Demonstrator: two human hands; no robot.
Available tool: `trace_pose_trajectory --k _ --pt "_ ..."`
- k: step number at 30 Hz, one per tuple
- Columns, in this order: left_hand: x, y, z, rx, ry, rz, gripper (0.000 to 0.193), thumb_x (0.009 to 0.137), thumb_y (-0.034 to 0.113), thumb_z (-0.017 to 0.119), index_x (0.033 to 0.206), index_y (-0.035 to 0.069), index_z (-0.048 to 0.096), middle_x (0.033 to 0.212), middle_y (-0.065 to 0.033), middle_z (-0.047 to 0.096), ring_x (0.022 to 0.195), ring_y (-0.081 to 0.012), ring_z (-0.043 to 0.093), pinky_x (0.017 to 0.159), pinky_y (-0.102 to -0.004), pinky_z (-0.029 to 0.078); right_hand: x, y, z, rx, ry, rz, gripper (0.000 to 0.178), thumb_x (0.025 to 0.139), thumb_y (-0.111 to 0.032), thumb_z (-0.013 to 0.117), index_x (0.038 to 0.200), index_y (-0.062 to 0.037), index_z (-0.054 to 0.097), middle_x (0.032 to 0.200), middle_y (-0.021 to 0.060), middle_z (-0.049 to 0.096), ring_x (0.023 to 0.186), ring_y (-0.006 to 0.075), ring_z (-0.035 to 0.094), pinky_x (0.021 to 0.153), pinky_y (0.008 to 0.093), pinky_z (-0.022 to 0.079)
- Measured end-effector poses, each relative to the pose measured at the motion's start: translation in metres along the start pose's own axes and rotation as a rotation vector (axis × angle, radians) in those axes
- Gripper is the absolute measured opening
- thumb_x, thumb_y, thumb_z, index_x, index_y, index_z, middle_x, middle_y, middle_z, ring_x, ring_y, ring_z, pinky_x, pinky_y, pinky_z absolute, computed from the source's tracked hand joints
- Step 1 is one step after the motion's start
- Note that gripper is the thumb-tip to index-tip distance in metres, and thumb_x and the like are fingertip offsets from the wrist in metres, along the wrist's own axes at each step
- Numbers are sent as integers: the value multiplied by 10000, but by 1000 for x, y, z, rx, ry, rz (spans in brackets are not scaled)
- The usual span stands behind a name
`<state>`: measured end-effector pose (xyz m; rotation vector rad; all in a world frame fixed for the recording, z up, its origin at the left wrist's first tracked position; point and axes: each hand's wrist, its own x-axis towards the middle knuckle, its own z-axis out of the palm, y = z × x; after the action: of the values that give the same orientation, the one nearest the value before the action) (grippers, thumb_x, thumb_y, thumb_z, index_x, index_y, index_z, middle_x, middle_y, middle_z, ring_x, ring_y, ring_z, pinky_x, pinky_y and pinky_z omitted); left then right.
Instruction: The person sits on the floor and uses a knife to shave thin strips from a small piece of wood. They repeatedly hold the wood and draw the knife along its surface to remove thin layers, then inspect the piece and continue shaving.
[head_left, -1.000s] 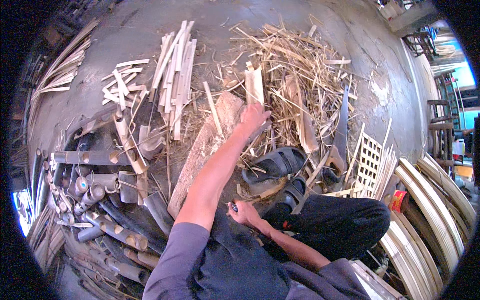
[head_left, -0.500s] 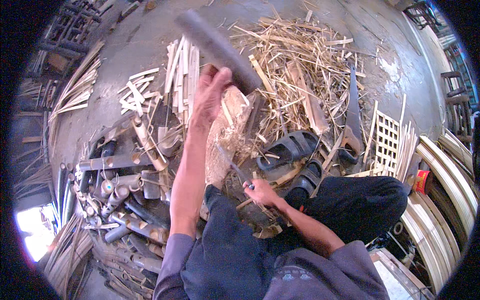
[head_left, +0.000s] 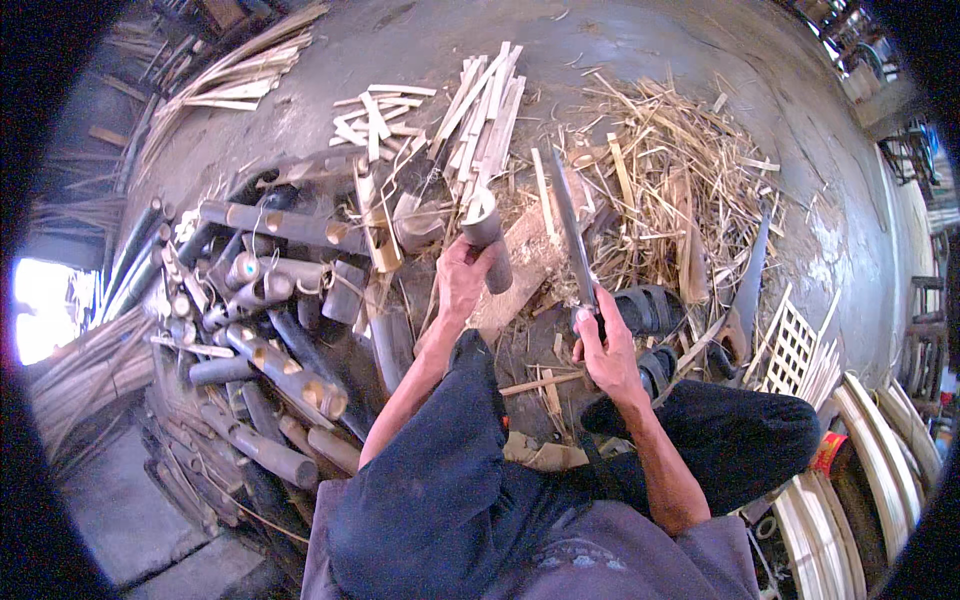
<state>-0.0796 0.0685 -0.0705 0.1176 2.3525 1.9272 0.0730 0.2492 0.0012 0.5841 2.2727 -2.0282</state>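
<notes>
My left hand (head_left: 463, 282) is closed round a short bamboo tube (head_left: 496, 262), whose pale hollow end tilts up and away from me. In my right hand (head_left: 612, 358) is a long-bladed knife (head_left: 570, 220); the fist wraps its handle, and the blade points away from me. A gap separates the blade from the tube. Both are held over or close by a pale, rough wooden block (head_left: 520, 275) on the floor, its near part partly hidden by my left knee.
Bamboo tubes (head_left: 290, 370) are heaped at my left. Split strips (head_left: 490, 120) and a pile of shavings (head_left: 660, 170) lie ahead. A handsaw (head_left: 752, 280), a woven lattice (head_left: 790, 348) and bundled strips (head_left: 880, 430) are on the right, with dark sandals (head_left: 645, 308) near my right hand.
My left hand has lowered the bamboo tube and tipped its hollow end into view. My right hand has raised the knife from low beside the block. The whole view has turned leftward.
</notes>
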Motion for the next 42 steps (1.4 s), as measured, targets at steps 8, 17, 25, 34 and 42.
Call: trace_pose_trajectory --k 8,17,25,34,42 --pt "-25 21 3 240 -66 -27 286 818 186 712 1053 33 657 850 -117 710 757 -130 661 688 -296 510 0 -48 37 1 -104 19 358 1009 -253 413 1320 -77 419 706 8 472 560 81 467 486 260 414" --pt "-36 11 -5 133 -104 79 244 824 131 701 1045 30 675 879 -74 720 777 -97 652 716 -269 514 7 -44 52 137 -221 117 355 1018 -293 397 1316 -99 404 748 5 472 497 59 456 405 211 404" --pt "-40 -8 18 323 -47 81 242 840 129 665 1065 44 647 861 -142 699 795 -270 693 689 -347 527 5 -39 56 384 -197 262 334 1013 -298 401 1304 -134 413 736 8 490 484 81 472 424 231 425" --pt "-44 -6 1 251 -103 151 246 829 166 689 1060 88 660 840 -131 702 772 -244 696 671 -332 526 12 -52 25 -639 -154 -353 321 932 -234 522 1216 -90 486 763 240 605 721 450 604 625 512 470" --pt "-45 -9 10 227 -99 185 278 833 190 689 1071 53 643 888 -163 694 804 -269 693 668 -341 516 5 5 58 -443 -14 -256 280 987 -261 465 1161 -46 424 720 205 557 660 406 580 601 440 441"
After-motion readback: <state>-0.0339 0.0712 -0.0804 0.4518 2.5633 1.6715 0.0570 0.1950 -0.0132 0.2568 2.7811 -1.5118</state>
